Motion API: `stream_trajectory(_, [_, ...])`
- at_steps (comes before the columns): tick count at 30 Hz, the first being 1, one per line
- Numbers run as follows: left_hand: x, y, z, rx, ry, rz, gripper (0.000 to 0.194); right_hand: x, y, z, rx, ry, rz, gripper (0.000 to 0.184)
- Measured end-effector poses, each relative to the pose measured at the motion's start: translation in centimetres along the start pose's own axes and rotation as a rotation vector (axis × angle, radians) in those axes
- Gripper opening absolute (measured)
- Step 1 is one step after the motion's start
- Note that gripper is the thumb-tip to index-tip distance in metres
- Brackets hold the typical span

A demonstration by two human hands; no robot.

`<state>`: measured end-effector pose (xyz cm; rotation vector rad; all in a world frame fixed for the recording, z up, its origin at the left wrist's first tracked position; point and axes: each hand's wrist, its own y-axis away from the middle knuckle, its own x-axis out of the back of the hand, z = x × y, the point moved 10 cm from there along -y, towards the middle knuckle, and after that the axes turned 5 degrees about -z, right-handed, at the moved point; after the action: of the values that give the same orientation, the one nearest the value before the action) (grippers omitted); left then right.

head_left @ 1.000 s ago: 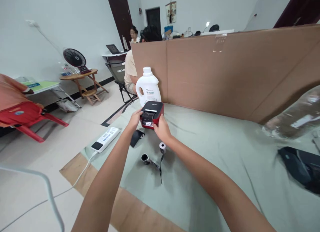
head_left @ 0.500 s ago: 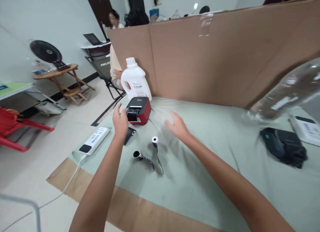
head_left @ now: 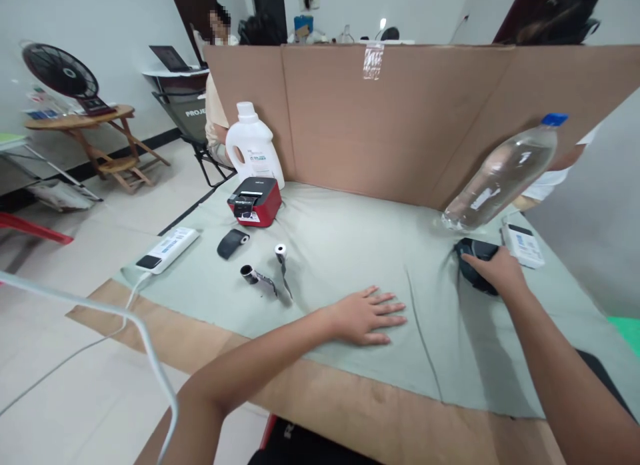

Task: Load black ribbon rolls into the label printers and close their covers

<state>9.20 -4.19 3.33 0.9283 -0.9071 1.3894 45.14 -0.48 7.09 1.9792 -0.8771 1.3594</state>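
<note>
My left hand (head_left: 367, 316) lies flat on the green cloth (head_left: 340, 251), fingers spread and holding nothing. At the right of the table my right hand (head_left: 503, 271) grips a black, soft-looking bundle (head_left: 473, 271) from above, thumb toward its left side. Its exact kind cannot be made out, and the fingers partly cover it. The red and black label printer (head_left: 263, 205) stands at the back left with a black strip at its front. Near it are a black roll lying down (head_left: 231, 245) and two small rolls, one dark-ended (head_left: 249, 273) and one white-ended (head_left: 281, 251), with loose tails.
A white jug (head_left: 255, 148) stands behind the printer. Cardboard (head_left: 360, 118) walls off the back. A large clear bottle with a blue cap (head_left: 505, 171) leans at the right, beside a white power bank-like box (head_left: 523, 243). A white power strip (head_left: 167, 250) lies at the left edge.
My left hand has left the printer's side and come down flat on the cloth near the front. My right hand has moved right and taken hold of the black bundle. The view has shifted.
</note>
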Motion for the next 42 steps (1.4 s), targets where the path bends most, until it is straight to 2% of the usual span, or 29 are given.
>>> stream_trajectory(2, [-0.1,0.5,0.2,0.003,-0.015,0.001,0.061,0.3,0.5,-0.8,-0.019,0.042,0.019,0.086])
stream_trajectory(4, [0.0,0.8,0.4,0.001,-0.026,0.007,0.061,0.2,1.7,-2.9,0.01,0.078,0.007,0.086])
stream_trajectory(6, [0.0,1.0,0.6,-0.006,-0.029,0.012,0.062,-0.6,3.8,-6.8,0.132,0.076,-0.028,0.086])
stream_trajectory(8, [-0.1,1.0,1.0,-0.026,-0.027,0.015,0.062,-1.8,6.8,-11.9,0.292,0.031,-0.062,0.084])
stream_trajectory(10, [-0.3,1.1,1.6,-0.06,-0.021,0.02,0.06,-3.3,10.1,-17.0,0.388,-0.009,-0.1,0.081])
stream_trajectory(13, [-0.7,1.2,2.5,-0.107,0.002,0.016,0.057,-6.2,14.2,-22.7,0.379,0.019,-0.178,0.076])
stream_trajectory(16, [-0.9,1.2,2.7,-0.129,0.025,0.019,0.056,-8.3,16.6,-26.1,0.363,0.073,-0.193,0.074])
stream_trajectory(19, [-1.0,1.0,2.4,-0.142,0.032,0.038,0.054,-10.1,17.4,-26.9,0.33,0.096,-0.229,0.075])
stream_trajectory(22, [-1.0,0.9,2.2,-0.151,0.04,0.056,0.052,-10.7,17.1,-26.7,0.305,0.135,-0.26,0.079])
stream_trajectory(28, [-0.6,1.2,2.1,-0.164,0.092,0.069,0.054,-7.9,14.8,-28.1,0.401,0.13,-0.235,0.074])
stream_trajectory(31, [-0.1,1.3,1.8,-0.152,0.147,0.096,0.047,-6.9,13.1,-28.5,0.409,0.112,-0.245,0.074])
stream_trajectory(33, [0.1,1.3,1.7,-0.158,0.157,0.115,0.042,-7.5,12.4,-28.9,0.408,0.125,-0.33,0.077])
stream_trajectory(37, [0.1,1.2,1.8,-0.172,0.131,0.13,0.037,-10.4,12.3,-29.6,0.336,0.204,-0.586,0.09])
stream_trajectory(39, [0.1,1.2,1.8,-0.175,0.121,0.13,0.038,-10.9,12.3,-30.0,0.294,0.262,-0.598,0.089])
stream_trajectory(42, [0.0,1.3,2.0,-0.19,0.091,0.112,0.041,-10.9,12.2,-30.7,0.276,0.303,-0.532,0.073])
